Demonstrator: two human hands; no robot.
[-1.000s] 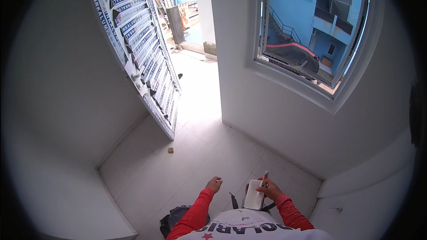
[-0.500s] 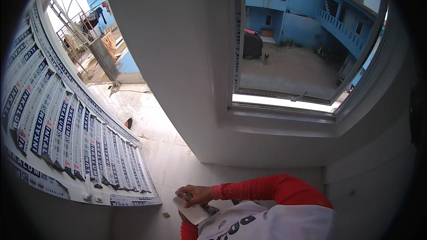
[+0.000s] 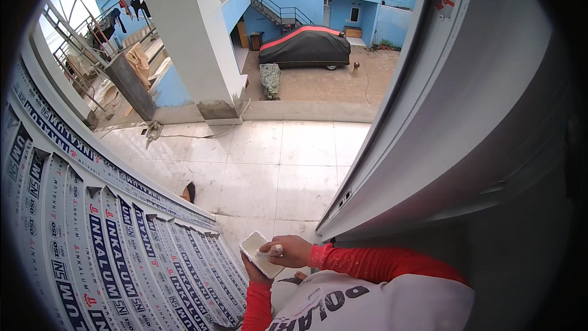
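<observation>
A white rectangular tray (image 3: 252, 242) is held tilted in front of my body at the lower middle. My left hand (image 3: 255, 272) grips it from the near left side and underneath, with its fingers partly hidden behind the tray. Over the tray's right side, my right hand (image 3: 293, 250) is closed, its fingertips reaching inside. Something pale shows at those fingertips, too small to name. Red sleeves, flecked with white on the right forearm, cover both arms.
A louvred door (image 3: 141, 251) in printed protective film stands at the left. A pale door frame (image 3: 380, 165) rises at the right. Beyond the tiled floor (image 3: 269, 178) are a pillar (image 3: 202, 43) and a covered car (image 3: 306, 49). A dark shoe (image 3: 190, 192) shows past the door.
My view has swung from the wall and window to the open doorway. My right hand has moved from the tray's upper edge to its right side, fingertips inside; more of the tray's inside shows.
</observation>
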